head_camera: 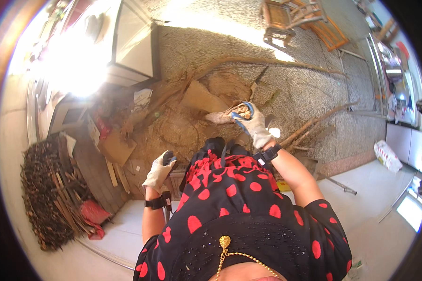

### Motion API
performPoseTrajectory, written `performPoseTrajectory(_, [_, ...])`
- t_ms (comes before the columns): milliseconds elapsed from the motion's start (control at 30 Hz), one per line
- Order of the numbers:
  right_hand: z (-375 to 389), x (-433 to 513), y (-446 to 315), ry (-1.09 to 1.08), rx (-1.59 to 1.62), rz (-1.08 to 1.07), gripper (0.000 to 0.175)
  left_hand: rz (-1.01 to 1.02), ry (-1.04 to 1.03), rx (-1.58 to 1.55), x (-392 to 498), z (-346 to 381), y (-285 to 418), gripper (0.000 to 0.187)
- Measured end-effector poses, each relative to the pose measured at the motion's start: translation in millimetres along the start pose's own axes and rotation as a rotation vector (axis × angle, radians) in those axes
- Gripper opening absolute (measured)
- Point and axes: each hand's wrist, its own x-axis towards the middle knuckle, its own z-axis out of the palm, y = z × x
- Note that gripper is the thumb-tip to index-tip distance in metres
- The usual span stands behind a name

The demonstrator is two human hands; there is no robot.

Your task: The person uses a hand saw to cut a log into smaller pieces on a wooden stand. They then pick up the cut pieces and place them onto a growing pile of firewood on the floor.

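Observation:
My right hand (255, 123), in a white work glove with a blue coating, grips a handful of crumbly yellowish dry material (244, 111). A pale elongated piece (219, 118) reaches out to the left of that hand; whether it is one with the handful is unclear. Just beyond lies a long knife (254, 87) with a light handle and a dark blade. A flat brown cardboard-like sheet (203, 97) rests on the littered floor. My left hand (160, 169), gloved alike, hovers low beside my knee with fingers curled; its palm is hidden.
A long branch (232, 60) curves across the pebbled floor, and more sticks (311, 123) lie at the right. Stacked firewood (49, 189) and a red bag (95, 211) stand at the left. Far off are a cabinet (133, 42) and a wooden chair (277, 15).

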Motion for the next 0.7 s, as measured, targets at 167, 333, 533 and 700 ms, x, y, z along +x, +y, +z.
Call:
performPoseTrajectory(167, [8,7,-32,-0.011,-0.195,0.042,0.051,0.011,0.048,-0.054,3,17,-29,0.047])
performPoseTrajectory(333, [23,35,-73,-0.147,0.349,0.112,0.039,0.002,0.05,-0.026,17,24,-69,0.05])
performPoseTrajectory(533, [24,97,-76,-0.111,0.308,0.106,0.046,-0.144,0.014,0.011,18,30,-112,0.049])
performPoseTrajectory(700, [30,159,-49,-0.102,0.29,0.12,0.037,-0.303,-0.015,0.014,7,41,-156,0.047])
